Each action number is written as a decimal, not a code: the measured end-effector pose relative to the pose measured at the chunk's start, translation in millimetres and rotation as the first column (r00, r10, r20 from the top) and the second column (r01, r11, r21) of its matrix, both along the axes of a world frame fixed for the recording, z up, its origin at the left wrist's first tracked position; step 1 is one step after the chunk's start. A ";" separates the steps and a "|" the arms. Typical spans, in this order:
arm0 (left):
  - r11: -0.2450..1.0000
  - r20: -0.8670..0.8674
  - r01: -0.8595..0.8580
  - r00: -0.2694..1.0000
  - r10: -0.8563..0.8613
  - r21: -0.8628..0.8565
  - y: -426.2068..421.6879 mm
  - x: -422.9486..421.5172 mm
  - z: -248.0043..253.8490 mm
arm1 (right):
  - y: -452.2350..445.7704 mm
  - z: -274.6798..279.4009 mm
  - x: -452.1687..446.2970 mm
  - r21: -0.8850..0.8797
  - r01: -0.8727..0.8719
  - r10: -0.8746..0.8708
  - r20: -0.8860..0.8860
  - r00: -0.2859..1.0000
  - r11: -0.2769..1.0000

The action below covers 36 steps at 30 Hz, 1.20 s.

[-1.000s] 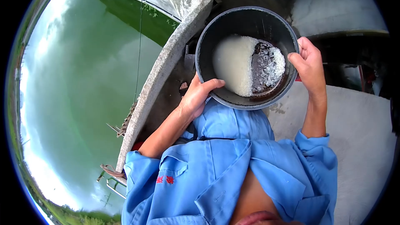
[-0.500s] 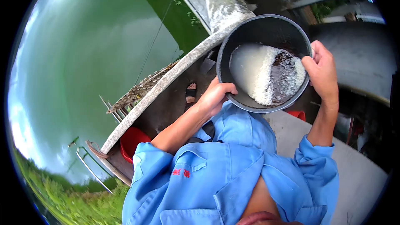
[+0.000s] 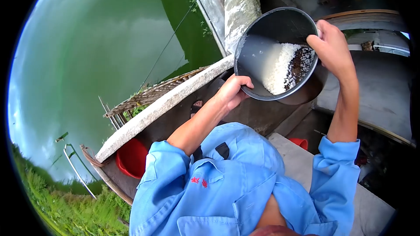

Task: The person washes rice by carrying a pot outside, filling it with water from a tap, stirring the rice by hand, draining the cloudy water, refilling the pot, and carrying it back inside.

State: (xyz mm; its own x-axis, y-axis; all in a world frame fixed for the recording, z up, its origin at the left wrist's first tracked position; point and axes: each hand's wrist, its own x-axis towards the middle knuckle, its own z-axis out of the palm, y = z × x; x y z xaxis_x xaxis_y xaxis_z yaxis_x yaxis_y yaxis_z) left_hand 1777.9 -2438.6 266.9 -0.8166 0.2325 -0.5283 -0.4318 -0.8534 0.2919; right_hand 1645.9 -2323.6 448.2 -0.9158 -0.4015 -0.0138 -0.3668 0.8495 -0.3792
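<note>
A dark round pot is held up in front of me, tilted toward the left. My left hand grips its lower left rim, thumb over the edge. On the upper right rim, my right hand is closed with the thumb on top. Inside lie white rice grains with cloudy water on their left. Dark patches of the pot's bottom show among grains at the right.
Beyond a pale concrete ledge lies green water. A red basin stands inside the ledge at left. Another red container is partly visible below the pot. A grey slab is at lower right.
The pot has moved right and tilted further left, both hands still on it. The cloudy water has spread toward the left rim. The view has turned, showing more of the red basin.
</note>
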 end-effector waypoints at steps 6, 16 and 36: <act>0.997 -0.030 -0.013 0.999 0.016 0.077 -3.1 -17.5 -23.2 | -17.6 -2.5 -17.3 0.125 -0.053 0.056 -0.020 0.998 0.991; 0.922 -0.021 0.114 0.991 -0.131 -0.371 -25.5 -48.7 12.6 | 59.0 -44.5 -40.2 -0.416 0.150 -0.047 0.249 0.967 0.897; 0.521 -0.173 0.134 0.851 -0.497 -0.843 1.1 -69.2 95.8 | 140.4 -113.4 95.2 -0.791 0.597 -0.263 0.553 0.790 0.130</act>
